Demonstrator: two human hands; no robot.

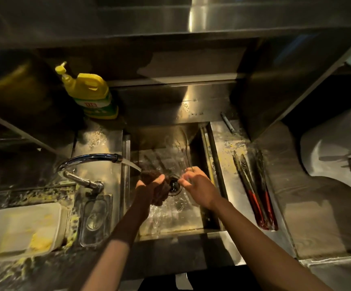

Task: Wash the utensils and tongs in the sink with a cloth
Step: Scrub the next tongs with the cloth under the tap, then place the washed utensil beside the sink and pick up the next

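Water runs from the curved tap (90, 159) into the steel sink (193, 219). My left hand (149, 186) grips a dark cloth (149, 175) under the stream, just left of the drain (174, 185). My right hand (197, 185) pinches a thin metal utensil (186, 158) whose shaft points up toward the back of the basin. Two pairs of tongs (254, 190) with red and black handles lie side by side on the wet counter right of the sink.
A yellow dish-soap bottle (90, 91) stands behind the sink at the left. A clear plastic lid (95, 219) and a white tray (21, 229) with yellow residue lie left of the basin. A pen-like stick (227, 122) rests at the back right. White containers (334, 148) sit far right.
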